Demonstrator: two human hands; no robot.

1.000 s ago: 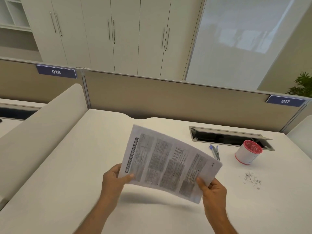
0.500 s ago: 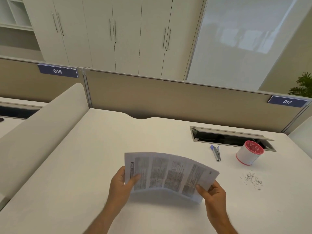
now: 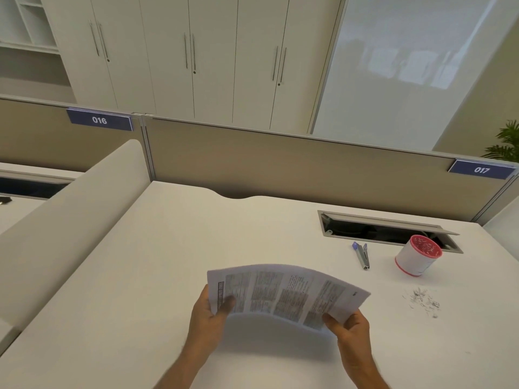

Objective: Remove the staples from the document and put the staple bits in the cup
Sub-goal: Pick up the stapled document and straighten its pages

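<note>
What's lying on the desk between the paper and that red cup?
In the head view, a staple remover lies between document and cup.

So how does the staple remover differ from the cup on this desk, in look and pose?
The staple remover is slim, grey with a blue end, and lies flat; the cup is broad, white with a red rim and base, and stands tilted in this wide view. The staple remover lies left of the cup, which stands beside the open cable hatch. Both rest untouched on the desk, apart from the loose staple bits.
</note>
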